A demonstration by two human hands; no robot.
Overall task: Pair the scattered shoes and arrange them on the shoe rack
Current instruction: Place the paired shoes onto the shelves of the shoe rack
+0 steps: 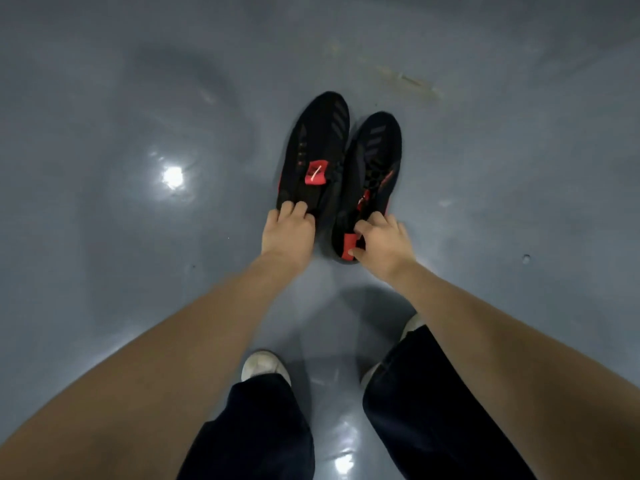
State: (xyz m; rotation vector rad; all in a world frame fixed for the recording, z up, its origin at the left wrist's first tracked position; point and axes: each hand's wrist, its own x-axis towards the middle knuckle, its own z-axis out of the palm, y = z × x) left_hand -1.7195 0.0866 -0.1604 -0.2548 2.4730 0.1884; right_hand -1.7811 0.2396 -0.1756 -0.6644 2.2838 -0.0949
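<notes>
Grey glossy floor (104, 237) fills the view, lamp glare at 9 o'clock of the shoes. My two bare forearms reach in from 7 and 5 o'clock toward centre. My dark trouser legs (433, 410) at 6 o'clock, white shoe toes (263, 365) poking out below them. Two black sneakers with red trim sit side by side on the floor just above centre, toes pointing to 12, sides touching or nearly so. Left black sneaker (317, 147) slightly further toward 12, red tongue tag facing up. Right black sneaker (372, 168) sits just at its 3 o'clock. My left hand (289, 233) grips the left sneaker's heel collar, fingers curled over the rim. My right hand (381, 240) holds the right sneaker's heel, fingers hooked into the opening, thumb on the red heel tab (349, 244)
</notes>
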